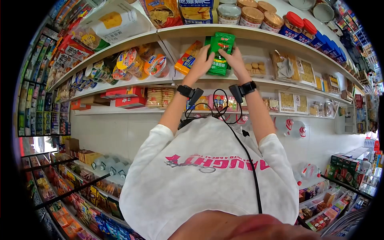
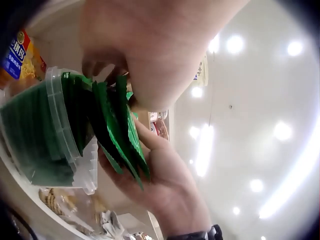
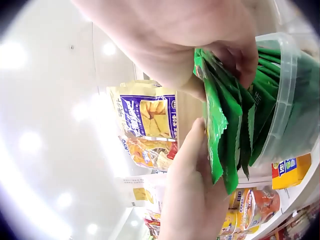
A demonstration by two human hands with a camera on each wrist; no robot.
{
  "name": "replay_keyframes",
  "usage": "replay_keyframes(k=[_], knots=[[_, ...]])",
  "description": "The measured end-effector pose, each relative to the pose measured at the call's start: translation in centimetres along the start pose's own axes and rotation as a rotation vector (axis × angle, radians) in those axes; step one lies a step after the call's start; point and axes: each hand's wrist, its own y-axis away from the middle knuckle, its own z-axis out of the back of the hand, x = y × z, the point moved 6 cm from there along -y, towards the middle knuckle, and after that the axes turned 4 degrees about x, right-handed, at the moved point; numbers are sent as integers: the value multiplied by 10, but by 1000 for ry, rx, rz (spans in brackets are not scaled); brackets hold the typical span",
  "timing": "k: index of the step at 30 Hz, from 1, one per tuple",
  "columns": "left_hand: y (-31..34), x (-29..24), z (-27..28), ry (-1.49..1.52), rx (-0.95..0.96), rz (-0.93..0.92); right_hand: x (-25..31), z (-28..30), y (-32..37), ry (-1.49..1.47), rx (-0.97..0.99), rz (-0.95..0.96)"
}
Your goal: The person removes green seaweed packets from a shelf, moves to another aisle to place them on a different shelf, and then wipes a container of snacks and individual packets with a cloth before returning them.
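Several flat green packets (image 1: 221,54) are between the two hands, in front of the upper shelf. The left hand (image 1: 201,63) grips them from the left side, and the right hand (image 1: 236,64) grips them from the right with its thumb on the front. Both wrist views show the packets (image 2: 120,130) (image 3: 225,120) fanned at their edges, with fingers curled round them. Behind them stands a clear plastic tub (image 2: 60,110) (image 3: 287,95) filled with more green packets; its open rim faces the hands.
An orange packet (image 1: 188,58) is left of the hands, cup noodles (image 1: 156,65) farther left. To the right lies a clear box of round biscuits (image 1: 256,67). Jars (image 1: 251,17) and bags (image 1: 197,11) line the shelf above. Black cables (image 1: 220,106) hang between the forearms.
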Motion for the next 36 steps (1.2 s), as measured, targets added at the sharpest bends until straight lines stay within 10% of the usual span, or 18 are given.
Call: replay_keyframes(k=[5,20,36], knots=[[3,-20,1,-107,21,-80,-23,-5,-20,164,-73,202],[23,-18,5,-335,263,-82,-27,72,31,-320,-199,-53],[11,-4,-12,-479,238,-199,-35,60,-24,296,-165,60]])
